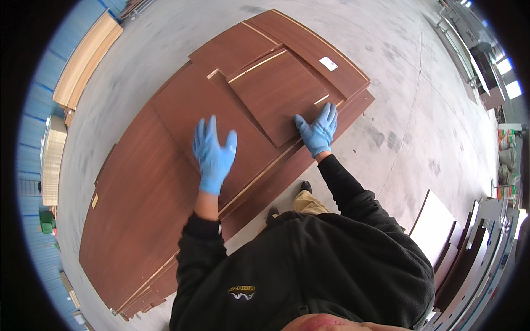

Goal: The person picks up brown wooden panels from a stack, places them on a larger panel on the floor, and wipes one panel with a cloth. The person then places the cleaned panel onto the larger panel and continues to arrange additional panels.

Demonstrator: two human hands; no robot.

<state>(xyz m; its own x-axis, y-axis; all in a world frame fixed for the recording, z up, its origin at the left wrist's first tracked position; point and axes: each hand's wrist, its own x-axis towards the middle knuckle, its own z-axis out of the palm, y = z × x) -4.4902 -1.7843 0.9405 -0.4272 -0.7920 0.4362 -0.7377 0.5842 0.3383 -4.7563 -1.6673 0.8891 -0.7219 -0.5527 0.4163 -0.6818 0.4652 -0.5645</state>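
Observation:
A stack of dark reddish-brown wood panels (pixel 143 182) lies on a concrete floor below me. A smaller brown panel (pixel 276 91) lies on top, turned at an angle. My right hand (pixel 317 131), in a blue glove, rests flat on that panel's near corner with fingers spread. My left hand (pixel 213 153), also blue-gloved, hovers open above the larger panels, fingers apart, holding nothing. Both sleeves are black. A long panel with a white label (pixel 328 63) lies at the far side of the stack.
Grey concrete floor (pixel 403 110) surrounds the stack. Light wood boards (pixel 85 58) lean along the blue wall at left. White and brown boards (pixel 441 226) stand at the right beside grey machinery. My shoes (pixel 305 187) are at the stack's edge.

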